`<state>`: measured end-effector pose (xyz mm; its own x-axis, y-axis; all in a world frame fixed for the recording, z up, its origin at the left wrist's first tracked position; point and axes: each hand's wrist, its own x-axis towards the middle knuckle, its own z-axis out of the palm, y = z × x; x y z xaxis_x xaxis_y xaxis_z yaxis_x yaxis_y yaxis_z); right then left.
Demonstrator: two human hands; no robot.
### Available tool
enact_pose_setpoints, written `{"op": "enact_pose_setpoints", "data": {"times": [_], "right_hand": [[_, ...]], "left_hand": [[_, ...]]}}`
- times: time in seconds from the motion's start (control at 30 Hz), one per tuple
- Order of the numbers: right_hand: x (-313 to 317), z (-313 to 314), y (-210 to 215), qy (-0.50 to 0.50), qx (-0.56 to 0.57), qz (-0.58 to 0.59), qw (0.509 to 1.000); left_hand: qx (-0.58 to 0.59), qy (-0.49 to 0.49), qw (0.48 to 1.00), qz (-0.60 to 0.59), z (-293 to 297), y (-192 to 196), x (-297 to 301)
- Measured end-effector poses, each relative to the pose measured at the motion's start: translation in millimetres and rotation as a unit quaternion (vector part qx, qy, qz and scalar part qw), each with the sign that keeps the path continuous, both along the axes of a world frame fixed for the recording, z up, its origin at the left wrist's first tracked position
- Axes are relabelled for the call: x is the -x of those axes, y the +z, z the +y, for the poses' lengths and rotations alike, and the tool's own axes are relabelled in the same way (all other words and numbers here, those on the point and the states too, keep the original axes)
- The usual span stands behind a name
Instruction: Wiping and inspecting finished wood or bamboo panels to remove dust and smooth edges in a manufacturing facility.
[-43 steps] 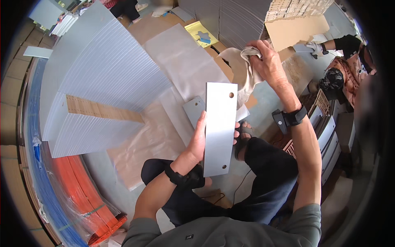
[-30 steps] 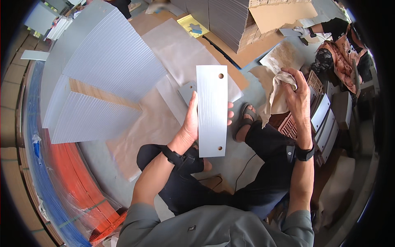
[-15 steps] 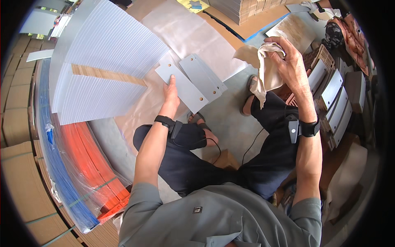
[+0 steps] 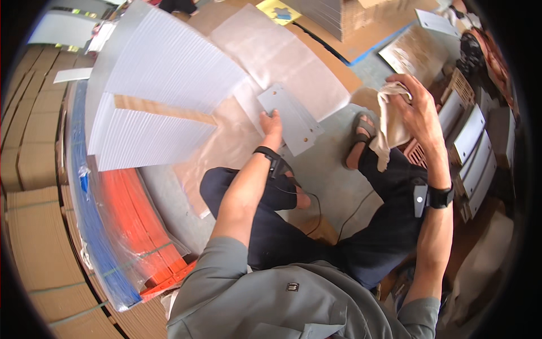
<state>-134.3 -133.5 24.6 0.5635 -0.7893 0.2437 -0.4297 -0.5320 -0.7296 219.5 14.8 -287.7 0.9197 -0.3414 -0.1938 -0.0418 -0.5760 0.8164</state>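
My left hand is at the near left edge of a flat grey panel with small round holes near its ends. The thumb lies on the panel's edge; the other fingers are mostly hidden. This panel overlaps other grey panels, whose edges show at its right side, above a pale wrapping sheet. Raised on the right, my right hand is closed around a crumpled cream cloth, which hangs down from the fingers.
A tall stack of pale panels stands at left. Beside it lie orange and blue plastic-wrapped bundles and strapped cardboard. More grey panels lean at right. A cardboard-edged stack stands at the back.
My left hand has moved right and slightly forward, bringing its panel over the other panels. My right hand, still gripping the cloth, sits lower and farther right in view. The whole view has shifted.
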Motion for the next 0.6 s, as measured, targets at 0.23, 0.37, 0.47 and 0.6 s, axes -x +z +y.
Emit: {"op": "enact_pose_setpoints", "data": {"times": [0.23, 0.37, 0.47, 0.6], "right_hand": [[-19, -11, -16, 0.063, -0.043, 0.022, 0.997], [-37, -24, -45, 0.090, -0.053, 0.015, 0.994], [-45, -23, -41, 0.116, -0.074, 0.089, 0.987], [-65, -21, -37, 0.139, -0.054, 0.068, 0.986]], "left_hand": [[-0.036, -0.048, 0.996, -0.064, 27, 17, 30], [-0.027, -0.033, 0.999, 0.013, 38, 25, 44], [-0.020, -0.027, 0.995, 0.090, 34, 36, 46], [-0.064, -0.012, 0.995, 0.078, 32, 34, 40]]}}
